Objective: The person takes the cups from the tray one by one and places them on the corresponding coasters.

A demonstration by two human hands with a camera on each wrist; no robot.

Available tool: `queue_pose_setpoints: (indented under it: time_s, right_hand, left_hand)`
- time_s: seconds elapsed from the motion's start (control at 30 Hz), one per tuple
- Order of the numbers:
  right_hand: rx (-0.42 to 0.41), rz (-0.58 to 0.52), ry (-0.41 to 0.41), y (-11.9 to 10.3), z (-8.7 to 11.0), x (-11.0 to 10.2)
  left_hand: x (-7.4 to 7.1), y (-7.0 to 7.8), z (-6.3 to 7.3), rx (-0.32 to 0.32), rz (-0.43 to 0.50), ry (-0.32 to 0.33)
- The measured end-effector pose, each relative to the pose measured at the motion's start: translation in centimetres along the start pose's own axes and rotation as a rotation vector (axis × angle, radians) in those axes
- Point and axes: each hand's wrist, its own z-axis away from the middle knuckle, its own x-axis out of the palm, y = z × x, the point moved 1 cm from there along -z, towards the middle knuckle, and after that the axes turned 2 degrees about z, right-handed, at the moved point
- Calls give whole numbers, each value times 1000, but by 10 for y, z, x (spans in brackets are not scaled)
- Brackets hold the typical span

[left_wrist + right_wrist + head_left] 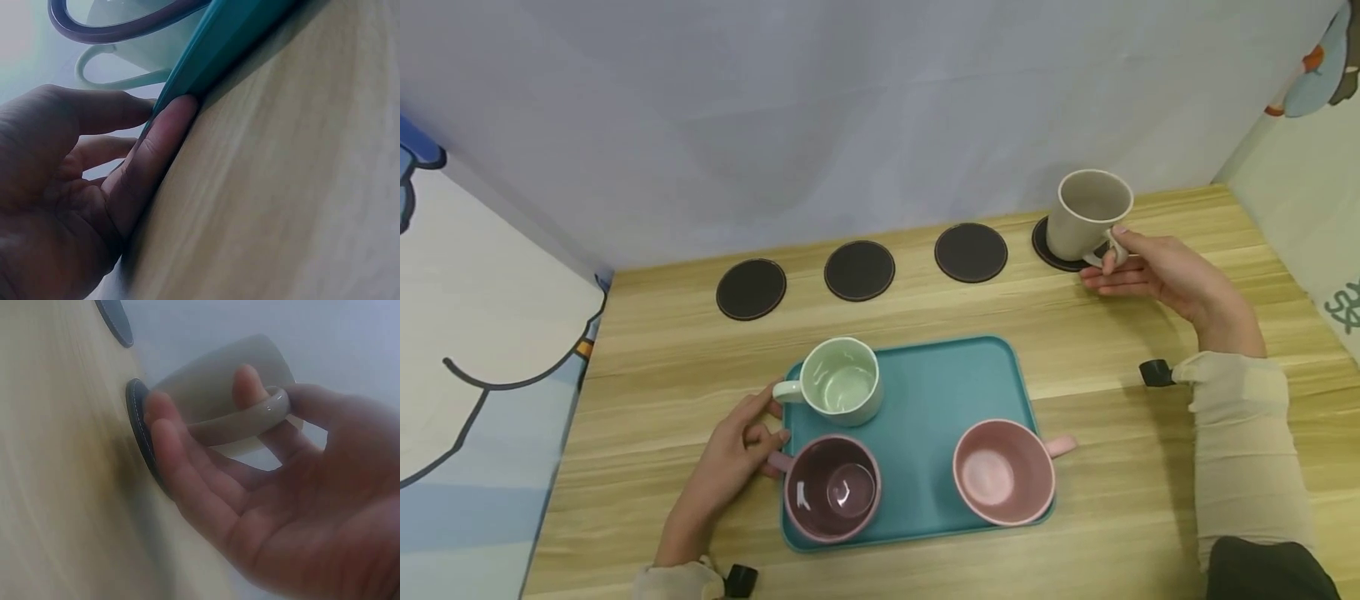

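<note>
My right hand (1176,271) holds a beige mug (1082,218) by its handle (240,425), with a finger hooked through the loop. The mug's base is right at a round black coaster (140,419), at the far right of the row. At the left edge of a teal tray (936,392), my left hand (730,450) grips the rim, its fingertips (178,109) against the tray's side. On the tray, a pale green mug (842,379) and a dark purple mug (831,492) have their handles toward that hand. A pink mug (1003,471) sits at the tray's near right corner.
Three more black coasters (751,289), (859,271), (971,252) lie in a row along the back of the wooden table (647,375). Behind them rises a pale cloth wall (850,125). Printed panels (482,317) stand at both sides.
</note>
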Motion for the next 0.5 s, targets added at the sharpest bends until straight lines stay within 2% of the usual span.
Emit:
queue_pose_setpoints:
  time_s: [0.13, 0.27, 0.37, 0.5]
  right_hand:
    - [5, 106, -23, -4, -1, -1]
    - [3, 310, -27, -7, 8, -2]
    - [-9, 426, 17, -12, 16, -2]
    - [-22, 494, 64, -20, 24, -7]
  left_hand:
    - [-2, 0, -2, 16, 1, 0]
    - [-1, -2, -2, 28, 9, -5]
    - [-1, -3, -2, 33, 19, -1]
    - [0, -2, -3, 33, 24, 0]
